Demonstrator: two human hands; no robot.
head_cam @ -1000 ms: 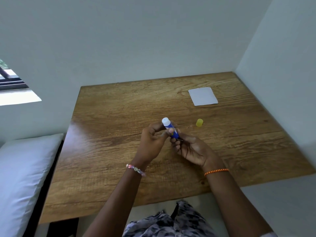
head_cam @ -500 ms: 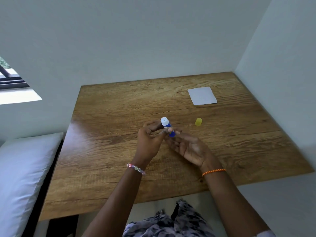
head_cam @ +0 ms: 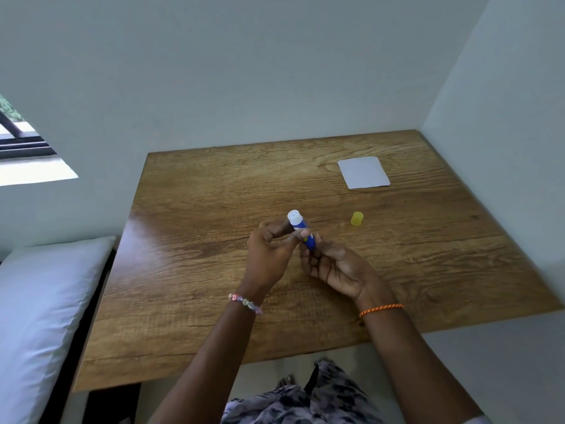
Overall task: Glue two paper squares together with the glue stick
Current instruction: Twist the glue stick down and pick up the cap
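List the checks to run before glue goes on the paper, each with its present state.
1. Cap off the glue stick: ok, it stands apart on the table.
2. Stick gripped: ok, left hand pinches it; right hand holds its lower end.
3. Glue raised past the white tip: cannot tell.
4. Paper within reach: ok, flat at the far right.
5. Two squares present: cannot tell, only one white shape shows.
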